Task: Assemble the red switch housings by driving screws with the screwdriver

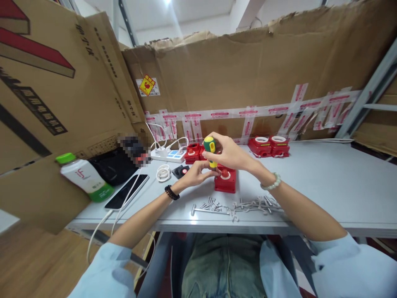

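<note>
My right hand (228, 152) grips a screwdriver (209, 145) by its green and yellow handle, which stands roughly upright. Below it, my left hand (197, 173) has thumb and fingers closed together by the lower end of the screwdriver, at the back left corner of a red box (225, 185). Whatever lies between those fingertips is hidden, and so is the screwdriver's tip. A round red button with a pale ring sits on top of the box. Loose screws (212, 203) lie in front of it, beside a metal T-shaped rod (211, 211).
Tangled cords with metal pieces (257, 203) lie at the front. More red boxes stand behind my hands (192, 152) and at the back right (259, 147). On the left are a power strip (169, 155), coiled white cable (163, 174), phone (127, 192) and bottle (85, 178). Cardboard (217, 74) walls the back.
</note>
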A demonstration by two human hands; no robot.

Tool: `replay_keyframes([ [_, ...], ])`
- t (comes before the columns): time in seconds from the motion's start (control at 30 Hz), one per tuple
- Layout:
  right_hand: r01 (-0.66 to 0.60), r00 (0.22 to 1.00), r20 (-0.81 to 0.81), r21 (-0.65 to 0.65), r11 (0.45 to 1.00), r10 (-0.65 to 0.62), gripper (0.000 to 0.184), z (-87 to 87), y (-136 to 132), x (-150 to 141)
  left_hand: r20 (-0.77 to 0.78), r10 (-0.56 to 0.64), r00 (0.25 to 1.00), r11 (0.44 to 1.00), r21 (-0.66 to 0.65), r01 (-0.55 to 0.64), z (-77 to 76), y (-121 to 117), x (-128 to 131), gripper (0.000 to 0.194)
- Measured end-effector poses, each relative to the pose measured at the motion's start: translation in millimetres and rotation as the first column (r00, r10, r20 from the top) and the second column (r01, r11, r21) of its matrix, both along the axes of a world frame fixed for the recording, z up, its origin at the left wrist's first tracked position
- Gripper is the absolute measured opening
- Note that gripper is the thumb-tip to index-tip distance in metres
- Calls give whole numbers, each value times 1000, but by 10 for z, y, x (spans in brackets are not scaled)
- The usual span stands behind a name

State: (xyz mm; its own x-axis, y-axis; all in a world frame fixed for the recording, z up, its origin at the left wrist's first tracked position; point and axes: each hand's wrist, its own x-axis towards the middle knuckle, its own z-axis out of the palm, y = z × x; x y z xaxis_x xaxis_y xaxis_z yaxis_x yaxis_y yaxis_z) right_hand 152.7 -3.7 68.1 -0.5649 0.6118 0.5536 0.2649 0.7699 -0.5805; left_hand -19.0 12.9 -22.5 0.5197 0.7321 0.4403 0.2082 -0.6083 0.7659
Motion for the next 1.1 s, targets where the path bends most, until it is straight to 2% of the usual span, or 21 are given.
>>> replay_keyframes([
  [0.17, 47, 994, -95, 21, 999, -45, 16, -70, -19, -16, 33, -24, 999, 1000, -17, 25, -29, 62, 58, 30],
  [0.27, 77, 987, -144, 10, 997, -75, 18, -82, -20, 1, 18, 9, 1000, 1000, 12, -10, 7, 18, 47, 30],
  [0.4, 88, 980, -177, -4, 996, -87, 25, -101, 5, 9, 24, -6, 1000, 1000, 2, 6, 61, -53, -8, 28],
  [0.63, 180, 963, -206, 8, 984, -174, 30, -134, 58, -23, 162, 142, 976, 989, -57, -135, -9, -9, 68, 37],
  [0.83, 209, 958, -202, 13, 978, -202, 31, -150, 46, -33, 121, 14, 993, 996, -85, -4, 39, -81, 31, 36],
  [1.03, 193, 958, -225, 42, 980, -179, 31, -185, 55, -45, 237, 185, 954, 982, -18, -186, -16, -62, 114, 37],
  [1.1, 187, 961, -218, 57, 981, -170, 26, -189, 56, -39, 247, 161, 955, 987, -13, -163, -13, -75, 122, 35],
])
